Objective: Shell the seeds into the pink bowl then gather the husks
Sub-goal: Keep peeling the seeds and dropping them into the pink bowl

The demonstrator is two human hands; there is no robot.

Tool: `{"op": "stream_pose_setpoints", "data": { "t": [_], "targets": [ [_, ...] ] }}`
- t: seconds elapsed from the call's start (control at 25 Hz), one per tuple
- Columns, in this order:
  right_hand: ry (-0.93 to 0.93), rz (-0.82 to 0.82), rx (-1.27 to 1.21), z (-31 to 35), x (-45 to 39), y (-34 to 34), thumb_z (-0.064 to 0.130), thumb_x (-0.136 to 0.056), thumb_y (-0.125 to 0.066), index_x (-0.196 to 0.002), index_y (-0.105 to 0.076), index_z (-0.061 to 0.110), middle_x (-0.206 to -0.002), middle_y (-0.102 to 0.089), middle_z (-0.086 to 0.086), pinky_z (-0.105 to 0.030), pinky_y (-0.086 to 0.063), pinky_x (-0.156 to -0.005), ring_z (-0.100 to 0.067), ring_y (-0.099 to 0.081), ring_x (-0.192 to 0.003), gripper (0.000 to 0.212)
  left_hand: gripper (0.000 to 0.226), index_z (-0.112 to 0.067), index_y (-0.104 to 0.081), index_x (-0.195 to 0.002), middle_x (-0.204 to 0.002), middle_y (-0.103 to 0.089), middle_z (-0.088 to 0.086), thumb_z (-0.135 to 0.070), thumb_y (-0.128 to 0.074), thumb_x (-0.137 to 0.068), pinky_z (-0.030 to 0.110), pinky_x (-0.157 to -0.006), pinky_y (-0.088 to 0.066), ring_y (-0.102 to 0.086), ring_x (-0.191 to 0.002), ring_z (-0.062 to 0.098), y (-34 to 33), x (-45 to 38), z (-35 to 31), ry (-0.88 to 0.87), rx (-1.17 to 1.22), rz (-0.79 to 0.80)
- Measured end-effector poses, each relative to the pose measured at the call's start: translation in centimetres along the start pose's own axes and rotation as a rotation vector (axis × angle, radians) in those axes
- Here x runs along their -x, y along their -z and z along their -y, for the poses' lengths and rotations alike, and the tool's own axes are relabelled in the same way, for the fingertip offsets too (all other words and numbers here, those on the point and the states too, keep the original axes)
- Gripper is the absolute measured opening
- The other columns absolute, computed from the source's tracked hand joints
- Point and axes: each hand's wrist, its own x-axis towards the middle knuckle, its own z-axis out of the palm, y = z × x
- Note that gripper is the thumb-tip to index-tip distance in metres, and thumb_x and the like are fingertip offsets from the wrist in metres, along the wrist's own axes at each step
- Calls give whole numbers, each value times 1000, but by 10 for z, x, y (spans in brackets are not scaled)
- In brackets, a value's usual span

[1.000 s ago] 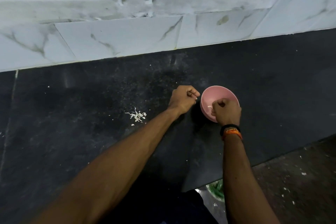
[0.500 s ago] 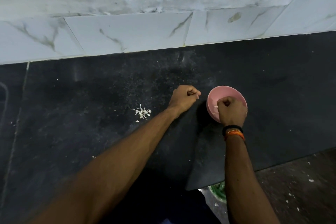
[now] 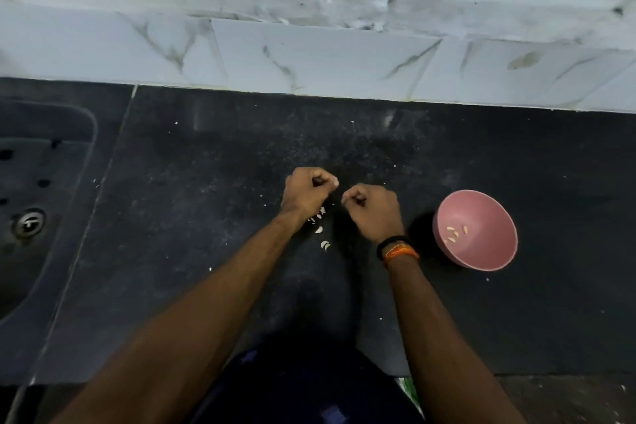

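We've got both fists curled at frame centre: left hand [image 3: 307, 194] and right hand [image 3: 373, 210] close together, whether they pinch seeds we cannot tell. Husks [image 3: 320, 228] lie below them; pink bowl [image 3: 476, 230] with shelled seeds [image 3: 456, 233] sits right.

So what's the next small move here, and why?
Probably crack another seed: both the left hand and right hand are curled above the husk pile, and the pink bowl holds only a few shelled seeds.
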Motion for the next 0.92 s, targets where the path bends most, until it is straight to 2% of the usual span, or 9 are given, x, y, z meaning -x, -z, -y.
{"op": "stream_pose_setpoints", "data": {
  "t": [0.2, 0.32, 0.48, 0.68, 0.8, 0.92],
  "targets": [
    [34, 288, 92, 9, -4, -19, 14, -83, -75, -85, -78, 25, -84, -76, 6, -29, -57, -83, -9, -69, -83, 12, 19, -15, -77, -91, -80, -73, -6, -2, -80, -78, 5, -68, -47, -66, -73, -3, 25, 8, 27, 44, -14, -13],
    [56, 346, 114, 9, -5, -24, 9, -82, -74, -89, -80, 23, -84, -76, 7, -26, -57, -82, -7, -70, -82, 16, 32, -14, -77, -95, -82, -73, -4, 11, -70, -76, 6, -68, -49, -63, -70, -6, 25, 12, 37, 28, -23, -8],
    [71, 392, 146, 7, -3, -27, 12, -80, -80, -95, -80, 24, -84, -72, 9, -25, -55, -81, -8, -68, -85, 19, 33, -16, -77, -97, -85, -74, -7, 10, -68, -79, 6, -73, -49, -66, -76, -5, 17, 19, 47, -16, -19, 14],
    [116, 375, 191, 5, -2, -39, 13, -79, -82, -89, -77, 24, -87, -62, 9, -29, -51, -78, -15, -64, -87, 16, 19, -16, -78, -102, -91, -75, -11, -3, -68, -91, 7, -79, -49, -68, -88, -6, 18, 25, 55, -39, 50, 13],
    [112, 309, 106, 2, -4, -45, 17, -84, -80, -90, -75, 22, -90, -63, 7, -29, -49, -78, -14, -63, -87, 9, 17, -18, -78, -102, -94, -76, -10, -8, -68, -92, 20, -87, -55, -70, -94, 0, 21, 25, 60, -44, 103, 21],
    [39, 221, -103, 1, -4, -48, 16, -90, -75, -91, -75, 21, -84, -73, 7, -29, -57, -76, -11, -70, -79, 6, 20, -22, -78, -100, -93, -77, -7, -6, -70, -90, 32, -90, -57, -72, -94, 8, 20, 26, 67, -22, 186, 8]
  ]
}}
